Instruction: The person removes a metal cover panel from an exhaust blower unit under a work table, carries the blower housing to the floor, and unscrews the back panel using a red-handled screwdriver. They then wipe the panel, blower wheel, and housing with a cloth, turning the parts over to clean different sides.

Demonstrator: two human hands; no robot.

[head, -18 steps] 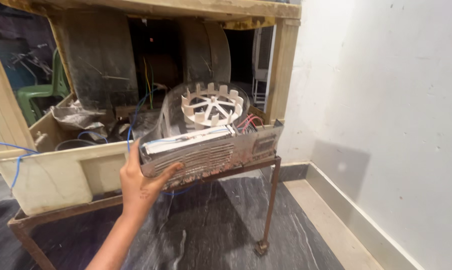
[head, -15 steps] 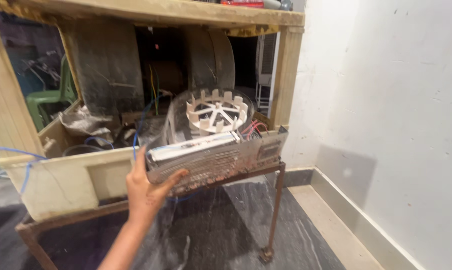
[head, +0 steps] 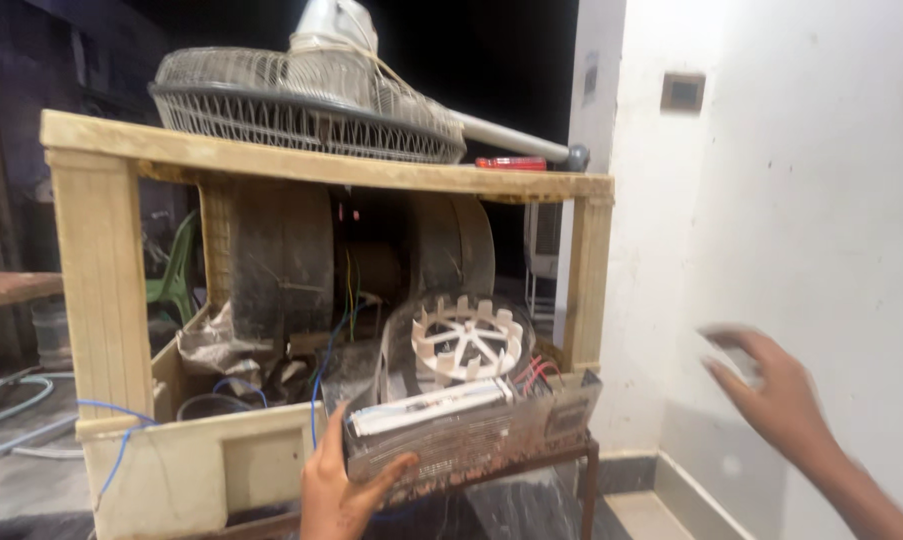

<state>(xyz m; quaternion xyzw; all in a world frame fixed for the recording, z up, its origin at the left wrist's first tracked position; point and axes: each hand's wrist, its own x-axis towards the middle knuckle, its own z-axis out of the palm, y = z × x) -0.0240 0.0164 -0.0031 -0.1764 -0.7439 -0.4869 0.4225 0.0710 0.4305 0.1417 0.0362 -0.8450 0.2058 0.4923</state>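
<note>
Rusty panel [head: 471,435] gripped by left hand [head: 343,490].

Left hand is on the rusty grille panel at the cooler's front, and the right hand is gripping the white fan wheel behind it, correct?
Not quite. The head view shows the left hand on the rusty grille panel, but the right hand is in the air by the white wall, apart from the white fan wheel.
</note>
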